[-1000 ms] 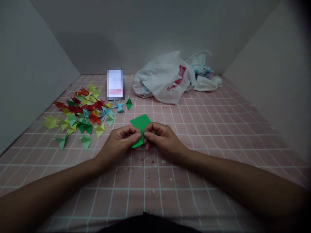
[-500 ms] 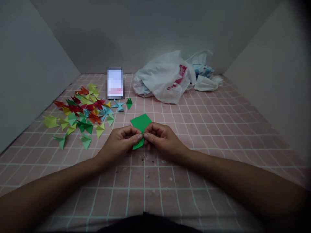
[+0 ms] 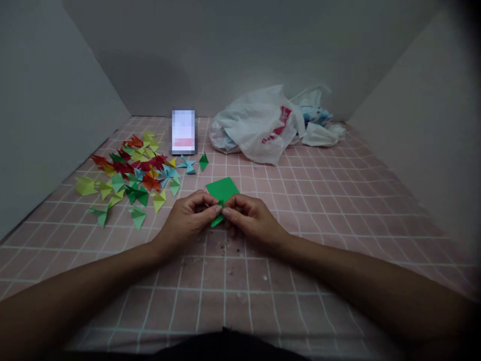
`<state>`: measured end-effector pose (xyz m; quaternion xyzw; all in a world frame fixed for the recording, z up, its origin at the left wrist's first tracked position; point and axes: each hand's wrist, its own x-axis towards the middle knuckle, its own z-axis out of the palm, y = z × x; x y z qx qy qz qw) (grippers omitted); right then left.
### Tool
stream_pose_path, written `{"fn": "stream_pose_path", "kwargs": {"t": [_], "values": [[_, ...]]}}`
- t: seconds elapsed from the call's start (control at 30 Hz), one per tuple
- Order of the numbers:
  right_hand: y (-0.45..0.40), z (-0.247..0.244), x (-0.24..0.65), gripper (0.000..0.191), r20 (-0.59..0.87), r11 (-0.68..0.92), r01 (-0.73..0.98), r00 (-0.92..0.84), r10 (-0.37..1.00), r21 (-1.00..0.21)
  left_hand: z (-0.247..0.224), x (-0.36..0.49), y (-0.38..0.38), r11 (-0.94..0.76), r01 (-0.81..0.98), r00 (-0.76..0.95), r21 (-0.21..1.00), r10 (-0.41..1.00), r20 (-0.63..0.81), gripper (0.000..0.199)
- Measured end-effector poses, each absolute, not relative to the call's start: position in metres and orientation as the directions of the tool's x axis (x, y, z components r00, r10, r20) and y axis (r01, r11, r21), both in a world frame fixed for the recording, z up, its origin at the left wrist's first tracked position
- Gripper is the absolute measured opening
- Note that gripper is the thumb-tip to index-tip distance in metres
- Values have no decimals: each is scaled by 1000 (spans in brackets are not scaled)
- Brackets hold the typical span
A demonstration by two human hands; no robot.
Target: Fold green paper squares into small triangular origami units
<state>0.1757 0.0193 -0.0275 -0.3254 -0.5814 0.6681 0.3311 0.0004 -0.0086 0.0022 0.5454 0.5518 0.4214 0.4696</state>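
My left hand (image 3: pixel 190 216) and my right hand (image 3: pixel 251 216) meet in front of me, thumbs and fingers pinched together on a small piece of green folded paper (image 3: pixel 221 203). The fingers cover most of it. Just beyond the fingertips lies a flat green square of paper (image 3: pixel 223 187) with a pinkish left edge. Part of the green below the thumbs is hidden, so I cannot tell which piece it belongs to. To the left spreads a pile of folded paper shapes (image 3: pixel 136 194), pointed like birds, in red, orange, yellow, green and blue.
A phone with a lit, blurred screen (image 3: pixel 183 131) stands behind the pile. A dark green folded shape (image 3: pixel 203 162) sits apart near it. White plastic bags (image 3: pixel 255 125) lie at the back. A pink checked cloth (image 3: pixel 319 200) covers the surface, with tiny bits before my hands. Grey walls enclose it.
The whole view has shifted slightly, moving things a little right. Both hands keep their pinch; a small dark green point of the folded paper now shows above the thumbs.
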Motion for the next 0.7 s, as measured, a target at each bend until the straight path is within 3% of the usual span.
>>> {"fn": "stream_pose_path", "kwargs": {"t": [0.17,0.37,0.53,0.7], "values": [[18,-29,174,19,26,-51,-129,-533,846,-990,-2,1,-8,115,111,29,987,993,-118,16],[20,-33,175,16,258,284,-27,-511,820,-958,-7,-2,-5,293,-76,85,953,954,-287,21],[17,-33,172,6,233,292,27,-538,810,-956,-7,-2,-5,339,-147,135,929,938,-320,17],[14,-31,168,13,125,127,-28,-486,865,-991,-8,-2,-7,235,-170,123,957,969,-216,32]]}}
